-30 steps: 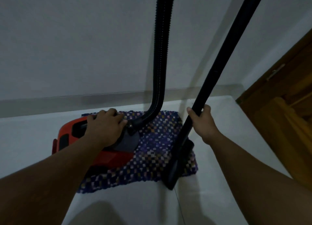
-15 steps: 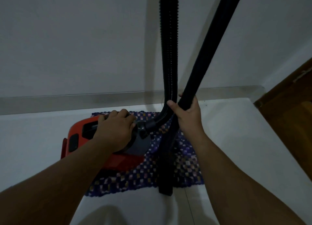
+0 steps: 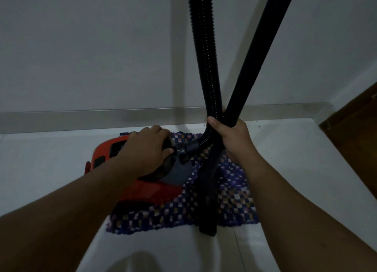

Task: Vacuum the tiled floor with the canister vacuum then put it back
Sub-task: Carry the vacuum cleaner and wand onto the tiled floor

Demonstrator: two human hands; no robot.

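A red canister vacuum (image 3: pixel 146 192) sits on a checkered blue mat (image 3: pixel 230 202) against the wall. My left hand (image 3: pixel 149 151) grips the top handle of the canister, hiding it. My right hand (image 3: pixel 232 137) holds the black wand (image 3: pixel 257 51) and the ribbed black hose (image 3: pixel 204 47) together where they cross. The hose bends down into the canister's front socket (image 3: pixel 189 147). The wand's floor nozzle (image 3: pixel 208 222) rests at the mat's near edge.
A pale wall and grey skirting (image 3: pixel 81 118) run behind the vacuum. White tiled floor (image 3: pixel 285 169) spreads all around the mat. A brown wooden door (image 3: pixel 359 124) stands at the right.
My right hand swung the wand leftward until it met the hose and now holds both. The view shifted so the door moved toward the right edge. My left hand stayed on the canister.
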